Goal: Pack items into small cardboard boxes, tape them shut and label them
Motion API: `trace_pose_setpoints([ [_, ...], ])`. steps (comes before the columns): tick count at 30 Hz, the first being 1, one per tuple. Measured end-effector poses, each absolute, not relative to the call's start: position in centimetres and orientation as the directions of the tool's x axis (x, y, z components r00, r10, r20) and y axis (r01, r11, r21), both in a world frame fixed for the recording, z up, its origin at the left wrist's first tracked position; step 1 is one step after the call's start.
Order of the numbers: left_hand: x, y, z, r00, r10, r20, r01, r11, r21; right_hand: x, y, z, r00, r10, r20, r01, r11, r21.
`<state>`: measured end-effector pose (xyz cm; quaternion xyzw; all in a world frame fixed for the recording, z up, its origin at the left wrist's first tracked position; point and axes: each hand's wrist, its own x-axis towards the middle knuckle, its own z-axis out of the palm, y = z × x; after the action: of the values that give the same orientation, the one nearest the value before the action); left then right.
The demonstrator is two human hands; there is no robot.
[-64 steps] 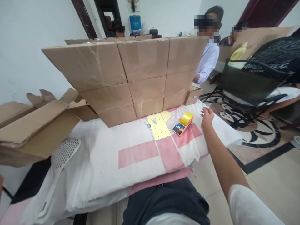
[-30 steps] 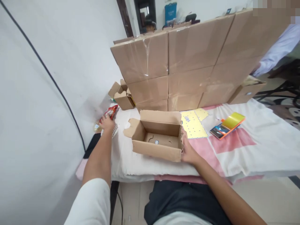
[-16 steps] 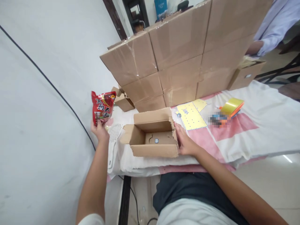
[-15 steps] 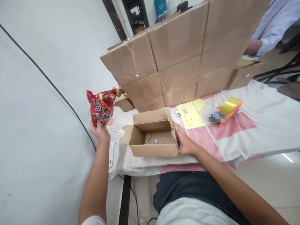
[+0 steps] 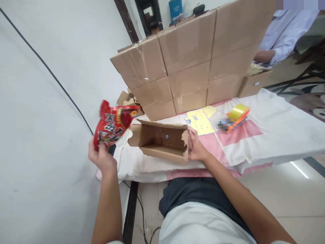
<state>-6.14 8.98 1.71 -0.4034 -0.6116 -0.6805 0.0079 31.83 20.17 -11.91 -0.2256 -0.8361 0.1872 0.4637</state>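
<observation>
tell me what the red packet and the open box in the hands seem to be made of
Red packet, gripped by the left hand: likely thin plastic film, glossy, going by its sheen and crinkled edges. Open box, held at its end by the right hand: brown corrugated cardboard, matte, with a ragged torn flap edge.

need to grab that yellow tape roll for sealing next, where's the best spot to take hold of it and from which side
Probably grip the yellow tape roll across its flat sides, coming from above. It sits tilted on the orange dispenser on the white cloth, with its upper rim raised and nothing beside it in the way.
</observation>
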Motion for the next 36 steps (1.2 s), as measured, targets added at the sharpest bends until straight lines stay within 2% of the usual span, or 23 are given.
trace_pose_setpoints([
  [3, -8.1, 8.5, -1.4, -0.835, 0.479, 0.272, 0.246, -0.118, 0.962, 32.0, 20.0, -11.8, -0.406, 0.597, 0.692, 0.146, 0.789, -0.596],
  [4, -8.4, 8.6, -2.5, -0.84, 0.524, 0.142, 0.15, -0.027, 0.988, 32.0, 20.0, -11.7, -0.392, 0.627, 0.673, 0.134, 0.763, -0.632],
  [6, -8.3, 9.0, -4.1, -0.798, 0.598, -0.078, 0.048, 0.191, 0.98, 32.1, 19.8, -11.6, -0.381, 0.683, 0.624, 0.141, 0.71, -0.69],
  [7, -8.0, 9.1, -4.4, -0.778, 0.617, -0.117, 0.083, 0.286, 0.955, 32.1, 19.8, -11.5, -0.378, 0.698, 0.609, 0.154, 0.695, -0.702],
  [8, -7.5, 9.1, -4.4, -0.775, 0.626, -0.081, 0.18, 0.342, 0.922, 32.1, 19.7, -11.5, -0.374, 0.702, 0.606, 0.166, 0.694, -0.701],
  [9, -6.8, 9.1, -4.0, -0.781, 0.624, 0.033, 0.315, 0.347, 0.884, 32.2, 19.7, -11.5, -0.366, 0.696, 0.618, 0.174, 0.704, -0.689],
  [11, -4.8, 8.7, -2.0, -0.719, 0.553, 0.422, 0.614, 0.22, 0.758, 32.2, 19.7, -11.4, -0.35, 0.669, 0.656, 0.183, 0.735, -0.652],
  [12, -3.4, 8.5, -0.6, -0.621, 0.497, 0.606, 0.74, 0.117, 0.663, 32.2, 19.7, -11.4, -0.35, 0.653, 0.672, 0.185, 0.751, -0.633],
  [13, -2.0, 8.4, 0.9, -0.491, 0.473, 0.732, 0.833, 0.006, 0.554, 32.1, 19.7, -11.4, -0.354, 0.634, 0.687, 0.185, 0.768, -0.613],
  [14, -0.4, 8.5, 2.4, -0.294, 0.529, 0.796, 0.903, -0.118, 0.413, 32.1, 19.8, -11.4, -0.361, 0.613, 0.703, 0.181, 0.785, -0.592],
  [15, 1.2, 8.9, 3.8, -0.043, 0.665, 0.746, 0.932, -0.243, 0.271, 32.0, 19.8, -11.3, -0.369, 0.587, 0.72, 0.171, 0.805, -0.569],
  [16, 2.8, 9.6, 5.0, 0.159, 0.785, 0.598, 0.93, -0.322, 0.176, 31.9, 19.9, -11.2, -0.378, 0.559, 0.738, 0.157, 0.825, -0.544],
  [18, 5.3, 11.7, 6.4, 0.374, 0.887, 0.269, 0.917, -0.397, 0.034, 31.7, 20.0, -11.1, -0.39, 0.51, 0.767, 0.129, 0.855, -0.503],
  [20, 7.0, 14.2, 6.5, 0.41, 0.912, 0.014, 0.911, -0.408, -0.059, 31.6, 20.0, -10.9, -0.392, 0.495, 0.775, 0.12, 0.863, -0.491],
  [21, 7.5, 15.4, 6.2, 0.385, 0.921, -0.064, 0.915, -0.39, -0.104, 31.5, 20.0, -10.8, -0.39, 0.494, 0.777, 0.12, 0.864, -0.489],
  [25, 8.7, 18.3, 4.1, 0.263, 0.946, -0.19, 0.918, -0.306, -0.252, 31.4, 19.8, -10.7, -0.383, 0.475, 0.792, 0.099, 0.874, -0.476],
  [27, 9.1, 18.9, 2.8, 0.259, 0.94, -0.221, 0.917, -0.312, -0.249, 31.4, 19.8, -10.8, -0.379, 0.468, 0.798, 0.077, 0.875, -0.477],
  [31, 9.4, 19.8, 0.7, 0.27, 0.934, -0.236, 0.934, -0.313, -0.171, 31.3, 19.8, -11.0, -0.387, 0.446, 0.807, 0.091, 0.889, -0.448],
  [36, 9.7, 20.6, -0.5, 0.355, 0.93, -0.096, 0.931, -0.342, 0.124, 31.1, 19.6, -11.1, -0.413, 0.461, 0.785, 0.128, 0.883, -0.452],
])
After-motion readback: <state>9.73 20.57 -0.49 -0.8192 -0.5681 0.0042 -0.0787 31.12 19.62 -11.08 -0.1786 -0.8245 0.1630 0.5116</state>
